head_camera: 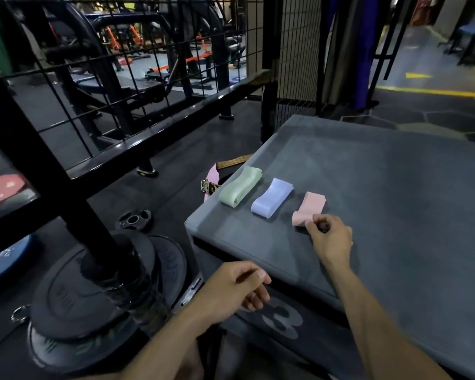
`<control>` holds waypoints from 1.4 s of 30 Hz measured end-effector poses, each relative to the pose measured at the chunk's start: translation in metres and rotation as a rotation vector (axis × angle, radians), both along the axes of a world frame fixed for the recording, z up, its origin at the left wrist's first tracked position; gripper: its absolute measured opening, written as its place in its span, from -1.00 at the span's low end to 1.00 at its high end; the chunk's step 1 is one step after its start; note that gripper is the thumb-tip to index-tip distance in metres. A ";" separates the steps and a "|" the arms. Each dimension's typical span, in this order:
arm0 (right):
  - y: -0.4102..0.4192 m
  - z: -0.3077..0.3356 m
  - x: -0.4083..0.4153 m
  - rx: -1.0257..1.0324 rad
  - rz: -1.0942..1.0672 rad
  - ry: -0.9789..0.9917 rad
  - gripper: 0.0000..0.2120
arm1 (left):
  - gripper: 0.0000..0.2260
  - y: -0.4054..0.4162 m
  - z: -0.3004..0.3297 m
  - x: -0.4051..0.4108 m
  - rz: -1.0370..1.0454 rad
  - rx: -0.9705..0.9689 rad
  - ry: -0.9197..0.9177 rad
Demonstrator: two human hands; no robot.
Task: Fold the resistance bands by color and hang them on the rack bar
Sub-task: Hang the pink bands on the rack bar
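Three folded resistance bands lie in a row on the grey padded box: a green band at the left, a lilac band in the middle, a pink band at the right. My right hand pinches the near end of the pink band between thumb and fingertips. My left hand hovers off the box's near left corner, fingers loosely curled, holding nothing. The black rack bar runs diagonally at the left behind the box.
Black weight plates are stacked on a post at the lower left. A brown belt and a pink strap lie on the floor beside the box's left edge. A wire mesh fence stands behind the bar.
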State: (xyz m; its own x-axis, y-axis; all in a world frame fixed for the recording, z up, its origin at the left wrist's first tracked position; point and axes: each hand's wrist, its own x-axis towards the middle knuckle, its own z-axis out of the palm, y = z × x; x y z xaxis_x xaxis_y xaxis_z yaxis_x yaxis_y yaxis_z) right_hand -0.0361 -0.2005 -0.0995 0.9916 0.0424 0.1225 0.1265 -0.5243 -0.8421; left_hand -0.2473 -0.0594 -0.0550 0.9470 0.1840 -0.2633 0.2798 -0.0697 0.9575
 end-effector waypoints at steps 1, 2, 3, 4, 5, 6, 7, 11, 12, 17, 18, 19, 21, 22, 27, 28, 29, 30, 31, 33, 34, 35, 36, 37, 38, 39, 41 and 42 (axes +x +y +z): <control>0.000 0.004 0.000 0.059 0.025 -0.009 -0.89 | -0.80 0.003 0.001 -0.003 0.012 -0.004 -0.006; 0.000 0.010 -0.001 0.100 0.055 -0.018 -0.90 | -0.80 0.006 0.004 -0.007 0.028 -0.009 -0.014; 0.001 0.019 -0.004 0.123 0.091 -0.022 -0.92 | -0.80 0.010 0.008 -0.012 0.047 -0.010 -0.025; 0.002 0.030 -0.008 0.141 0.138 -0.027 -0.95 | -0.80 0.013 0.012 -0.018 0.068 -0.006 -0.043; 0.002 0.044 -0.015 0.161 0.196 -0.029 -0.96 | -0.80 0.016 0.018 -0.024 0.088 0.000 -0.069; 0.003 0.061 -0.023 0.173 0.265 -0.026 -0.94 | -0.81 0.019 0.026 -0.032 0.113 0.003 -0.107; 0.005 0.079 -0.033 0.169 0.342 -0.018 -0.93 | -0.81 0.023 0.037 -0.041 0.145 0.012 -0.157; 0.018 0.161 -0.086 0.065 0.770 0.148 -0.89 | -0.82 0.042 0.091 -0.083 0.312 0.148 -0.435; 0.024 0.183 -0.105 0.033 0.886 0.213 -0.90 | -0.82 0.047 0.105 -0.095 0.351 0.190 -0.496; 0.074 0.263 -0.215 -0.302 1.387 0.236 -0.97 | -0.73 0.075 0.143 -0.172 0.288 0.309 -0.461; 0.087 0.272 -0.237 -0.367 1.469 0.204 -0.96 | -0.70 0.081 0.145 -0.191 0.260 0.321 -0.437; 0.100 0.279 -0.256 -0.424 1.542 0.168 -0.94 | -0.66 0.086 0.147 -0.212 0.237 0.320 -0.425; 0.127 0.290 -0.293 -0.501 1.644 0.127 -0.92 | -0.59 0.094 0.149 -0.259 0.240 0.334 -0.408; 0.139 0.293 -0.310 -0.516 1.688 0.123 -0.92 | -0.55 0.099 0.151 -0.282 0.254 0.380 -0.397; 0.193 0.298 -0.389 -0.492 1.861 0.064 -0.89 | -0.64 0.110 0.164 -0.387 0.357 0.563 -0.321; 0.201 0.297 -0.402 -0.479 1.877 0.045 -0.92 | -0.66 0.110 0.167 -0.403 0.397 0.582 -0.302; 0.209 0.295 -0.415 -0.472 1.889 0.032 -0.92 | -0.67 0.110 0.169 -0.419 0.435 0.606 -0.281; 0.216 0.294 -0.428 -0.474 1.902 0.025 -0.92 | -0.69 0.110 0.170 -0.434 0.466 0.628 -0.259; 0.221 0.292 -0.440 -0.474 1.919 0.030 -0.92 | -0.69 0.111 0.170 -0.447 0.488 0.654 -0.240; 0.230 0.288 -0.458 -0.445 1.953 0.065 -0.88 | -0.71 0.112 0.173 -0.471 0.517 0.722 -0.211; 0.233 0.285 -0.467 -0.428 1.980 0.074 -0.86 | -0.71 0.112 0.174 -0.482 0.538 0.753 -0.200; 0.235 0.282 -0.475 -0.411 2.013 0.070 -0.85 | -0.71 0.112 0.175 -0.492 0.567 0.773 -0.192; 0.236 0.277 -0.482 -0.390 2.046 0.065 -0.85 | -0.71 0.110 0.175 -0.502 0.598 0.770 -0.187; 0.238 0.272 -0.489 -0.365 2.074 0.061 -0.85 | -0.71 0.107 0.175 -0.512 0.628 0.756 -0.181; 0.238 0.265 -0.497 -0.343 2.092 0.063 -0.84 | -0.71 0.104 0.175 -0.522 0.653 0.742 -0.177; 0.237 0.260 -0.504 -0.331 2.107 0.058 -0.82 | -0.72 0.099 0.174 -0.531 0.676 0.743 -0.170; 0.236 0.253 -0.518 -0.322 2.140 0.017 -0.76 | -0.72 0.089 0.171 -0.549 0.728 0.792 -0.157; 0.235 0.253 -0.525 -0.306 2.166 -0.001 -0.73 | -0.73 0.083 0.170 -0.557 0.756 0.823 -0.154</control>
